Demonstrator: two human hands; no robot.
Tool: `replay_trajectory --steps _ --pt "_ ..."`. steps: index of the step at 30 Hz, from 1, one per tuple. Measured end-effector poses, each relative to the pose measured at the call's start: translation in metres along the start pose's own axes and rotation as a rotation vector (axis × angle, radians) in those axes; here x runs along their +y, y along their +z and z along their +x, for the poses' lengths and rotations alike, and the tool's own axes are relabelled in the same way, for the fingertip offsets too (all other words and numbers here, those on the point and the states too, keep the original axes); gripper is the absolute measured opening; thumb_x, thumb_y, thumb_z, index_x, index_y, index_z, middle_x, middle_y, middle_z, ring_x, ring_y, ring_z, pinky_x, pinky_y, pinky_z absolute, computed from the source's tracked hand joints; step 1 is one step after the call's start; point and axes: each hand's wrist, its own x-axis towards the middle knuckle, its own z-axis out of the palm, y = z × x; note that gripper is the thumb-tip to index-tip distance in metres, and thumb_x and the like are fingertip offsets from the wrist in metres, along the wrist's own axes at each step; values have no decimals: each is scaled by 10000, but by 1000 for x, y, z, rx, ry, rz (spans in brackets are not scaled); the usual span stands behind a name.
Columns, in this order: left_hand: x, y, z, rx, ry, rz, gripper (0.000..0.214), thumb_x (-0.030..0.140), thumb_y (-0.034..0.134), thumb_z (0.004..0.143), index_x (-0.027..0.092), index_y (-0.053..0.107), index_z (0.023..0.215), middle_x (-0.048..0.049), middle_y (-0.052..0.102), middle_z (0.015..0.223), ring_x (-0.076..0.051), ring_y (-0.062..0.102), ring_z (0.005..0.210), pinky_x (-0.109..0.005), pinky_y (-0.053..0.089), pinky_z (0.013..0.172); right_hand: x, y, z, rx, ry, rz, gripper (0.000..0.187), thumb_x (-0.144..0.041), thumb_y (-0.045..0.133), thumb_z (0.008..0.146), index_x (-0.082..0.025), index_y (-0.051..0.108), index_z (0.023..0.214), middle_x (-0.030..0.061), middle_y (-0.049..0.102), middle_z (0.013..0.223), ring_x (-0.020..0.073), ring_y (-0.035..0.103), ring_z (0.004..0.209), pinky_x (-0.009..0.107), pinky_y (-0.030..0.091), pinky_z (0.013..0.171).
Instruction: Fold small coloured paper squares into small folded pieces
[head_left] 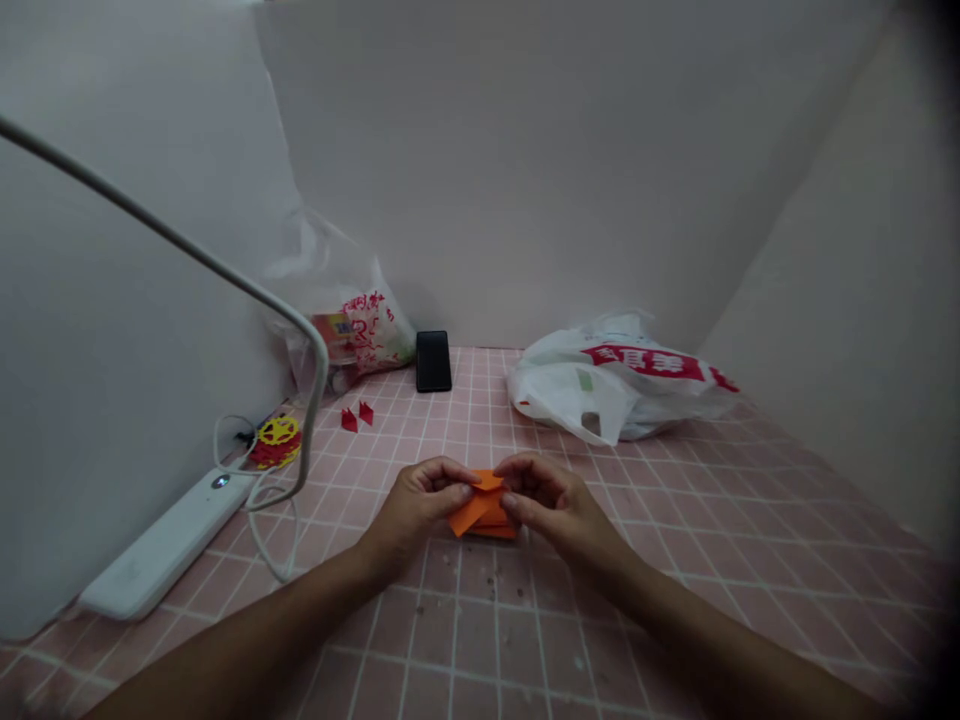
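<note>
Between my two hands is an orange sheet of paper (470, 508) with a fold along its top. My left hand (420, 500) pinches its left side between thumb and fingers. On the other side, my right hand (551, 498) grips the right edge the same way. Just below lies more orange paper (499, 531), stacked on the table and partly covered by the held sheet. Fingertips behind the paper are hidden.
A white lamp base (169, 545) with a cable and bent arm (319, 365) stands left. Near it lie yellow and red cut-outs (277, 440) and two red folded pieces (357, 416). Behind are a phone (433, 361), a filled plastic bag (360, 330) and a white bag (615, 380).
</note>
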Motion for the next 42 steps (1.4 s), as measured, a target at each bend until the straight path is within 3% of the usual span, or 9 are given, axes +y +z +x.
replay_trajectory --steps 6,20,35,42 --pt "0 1 -1 -22 1 -13 163 210 799 661 171 732 805 -2 738 782 -126 658 733 -242 475 720 1 1 -1 16 37 57 90 -183 695 742 -187 653 821 -29 610 700 95 544 586 233 441 573" --pt "1 1 -2 -35 -34 -17 109 191 764 647 175 728 749 -4 732 743 -126 641 699 -235 450 683 8 -1 0 9 88 225 65 -132 691 715 -177 712 757 -20 659 617 89 579 529 220 443 554" --pt "7 5 -6 -74 -68 -97 104 218 743 668 162 723 753 1 704 692 -107 615 632 -207 434 625 1 1 -3 16 79 168 105 -173 661 725 -173 759 764 -2 652 630 93 561 545 228 440 561" --pt "4 4 -4 -42 -54 5 244 298 812 672 149 670 801 0 674 722 -108 594 652 -219 424 636 1 2 -3 13 80 105 109 -168 636 721 -174 739 757 -11 630 641 93 553 548 235 440 561"
